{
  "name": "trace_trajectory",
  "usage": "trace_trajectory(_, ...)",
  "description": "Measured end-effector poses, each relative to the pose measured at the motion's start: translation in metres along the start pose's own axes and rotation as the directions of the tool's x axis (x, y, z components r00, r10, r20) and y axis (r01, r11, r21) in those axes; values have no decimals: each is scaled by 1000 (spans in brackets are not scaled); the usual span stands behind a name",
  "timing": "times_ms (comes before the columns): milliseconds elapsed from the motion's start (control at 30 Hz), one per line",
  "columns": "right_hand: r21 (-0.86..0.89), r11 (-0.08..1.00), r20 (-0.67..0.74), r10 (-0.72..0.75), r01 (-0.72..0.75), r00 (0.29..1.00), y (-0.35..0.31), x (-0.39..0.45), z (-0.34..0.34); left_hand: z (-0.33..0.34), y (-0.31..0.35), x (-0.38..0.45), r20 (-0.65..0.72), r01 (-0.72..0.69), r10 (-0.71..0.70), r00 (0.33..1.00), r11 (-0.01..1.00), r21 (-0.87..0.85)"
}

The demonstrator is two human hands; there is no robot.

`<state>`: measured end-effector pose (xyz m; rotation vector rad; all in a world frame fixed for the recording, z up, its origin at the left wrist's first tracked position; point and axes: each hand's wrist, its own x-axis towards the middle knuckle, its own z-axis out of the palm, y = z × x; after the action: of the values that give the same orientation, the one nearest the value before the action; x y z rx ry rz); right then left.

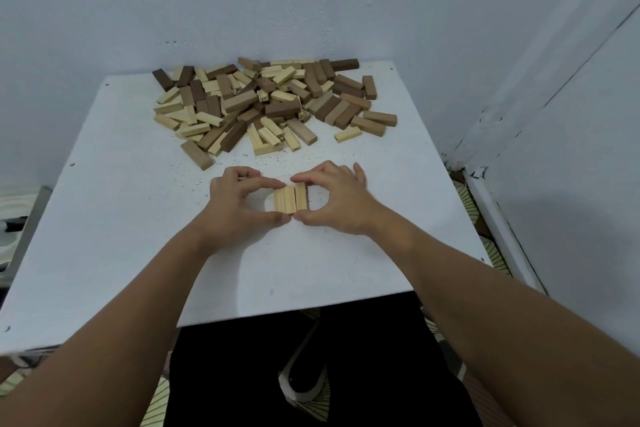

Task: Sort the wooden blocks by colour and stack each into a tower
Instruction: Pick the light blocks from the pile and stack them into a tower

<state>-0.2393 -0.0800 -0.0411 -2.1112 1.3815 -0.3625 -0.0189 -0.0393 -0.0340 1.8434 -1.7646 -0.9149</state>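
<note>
Both bare forearms reach in from the near corners and meet near the middle. The left hand (pixel 235 199) is curled into a C, fingers arched over the far side and thumb stretched along the near side, tip pointing right. The right hand (pixel 334 201) mirrors it, fingers bent over the far side and thumb pointing left. The two thumb tips almost touch, and each hand pinches light blocks (pixel 290 198) between them.

Home corner: white table (pixel 138 218), patterned floor (pixel 485 253)
</note>
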Motion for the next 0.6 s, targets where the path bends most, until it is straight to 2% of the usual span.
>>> trace_trajectory(600,-39,999,22,4,-3,1000,-5,-4,-1,-5,-1,-1,64,5,-3,998,1000,-31)
